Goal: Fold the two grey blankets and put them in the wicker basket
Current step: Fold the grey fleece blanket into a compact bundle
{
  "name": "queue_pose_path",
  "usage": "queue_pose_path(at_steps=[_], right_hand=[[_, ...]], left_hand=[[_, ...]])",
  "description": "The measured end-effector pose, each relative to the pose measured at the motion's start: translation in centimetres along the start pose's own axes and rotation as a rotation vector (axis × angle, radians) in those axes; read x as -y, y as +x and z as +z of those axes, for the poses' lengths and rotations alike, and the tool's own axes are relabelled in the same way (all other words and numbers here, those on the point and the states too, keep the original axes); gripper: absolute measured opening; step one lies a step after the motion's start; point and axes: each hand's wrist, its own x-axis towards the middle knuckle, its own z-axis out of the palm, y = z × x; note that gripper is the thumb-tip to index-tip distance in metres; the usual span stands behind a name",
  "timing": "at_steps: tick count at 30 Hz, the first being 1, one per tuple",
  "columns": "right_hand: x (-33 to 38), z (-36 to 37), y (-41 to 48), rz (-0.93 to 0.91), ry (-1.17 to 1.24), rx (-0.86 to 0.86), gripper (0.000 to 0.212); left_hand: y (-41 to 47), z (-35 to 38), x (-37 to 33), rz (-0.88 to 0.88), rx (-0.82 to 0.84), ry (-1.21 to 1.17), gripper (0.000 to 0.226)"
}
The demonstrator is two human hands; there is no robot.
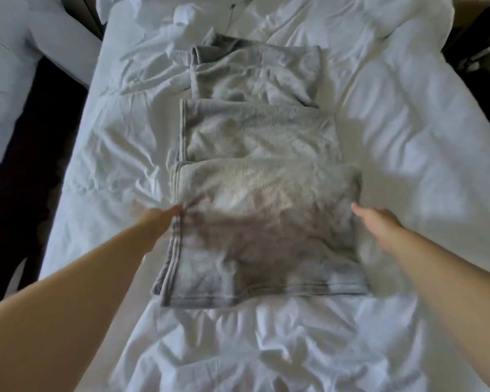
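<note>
Grey fleece blanket (266,222) lies in the middle of the white bed, folded into a thick rectangle at its near end. More grey blanket layers (255,128) stretch away from me, and a rumpled far section (255,72) lies beyond; I cannot tell whether this is one blanket or two. My left hand (164,219), blurred, touches the near fold's left edge with straight fingers. My right hand (376,222) is flat at the fold's right edge, thumb up. No wicker basket is in view.
The bed's white duvet (408,137) is creased all around the blanket. A bunched white cloth (181,21) sits at the far end. A dark floor gap (26,165) runs along the bed's left side, with another white bed (6,52) beyond it.
</note>
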Motion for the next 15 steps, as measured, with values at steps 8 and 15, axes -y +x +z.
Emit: queue_pose_path(at_steps=[8, 15], right_hand=[[-10.8, 3.8, -3.7, 0.193, -0.008, 0.096, 0.04], [-8.0, -0.8, -7.1, 0.357, 0.082, 0.195, 0.036]], left_hand=[[-2.6, 6.2, 11.8, 0.028, -0.077, 0.24, 0.04], [-6.0, 2.1, 7.8, 0.098, -0.161, 0.232, 0.031]])
